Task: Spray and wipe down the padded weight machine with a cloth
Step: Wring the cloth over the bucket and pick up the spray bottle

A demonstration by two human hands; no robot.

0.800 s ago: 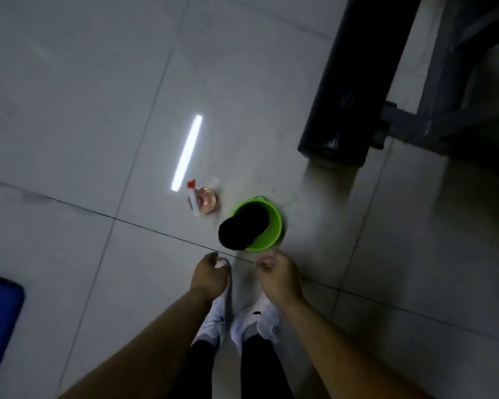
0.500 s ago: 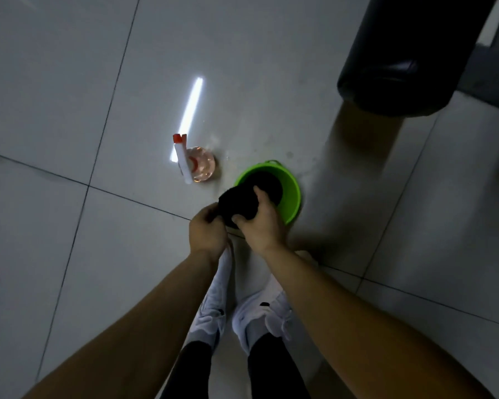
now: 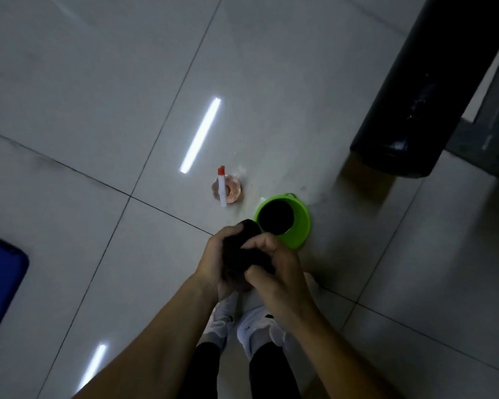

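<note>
**A:** What's different from a moment ago?

**B:** The dark, bunched-up cloth (image 3: 244, 251) no longer hangs over the rim of the round green plastic bucket (image 3: 303, 223). It was draped there while both hands were bare. Now it is lifted clear, on the person's side of the bucket, just beside the rim.

**A:** How is it held?

**B:** With both hands. The left hand (image 3: 213, 263) has its fingers curled round the bundle's left side. The right hand (image 3: 280, 272) wraps its fingers over the top, with the thumb pressed in from below. It looks like wringing or bunching, though I cannot tell if the cloth is wet.

**A:** And the spray?

**B:** The clear, pinkish spray bottle with the white, red-tipped nozzle (image 3: 226, 188) stands untouched on the floor, left of the bucket and slightly beyond it.

**A:** The machine?

**B:** Its long black padded bar (image 3: 432, 82) sits well beyond the bucket, to the right, with no hand near it.

**A:** So where does that leave the job?

**B:** Early, I'd judge. The cloth is secured, but one hand must come free for the bottle before any padding gets sprayed or wiped.
</note>
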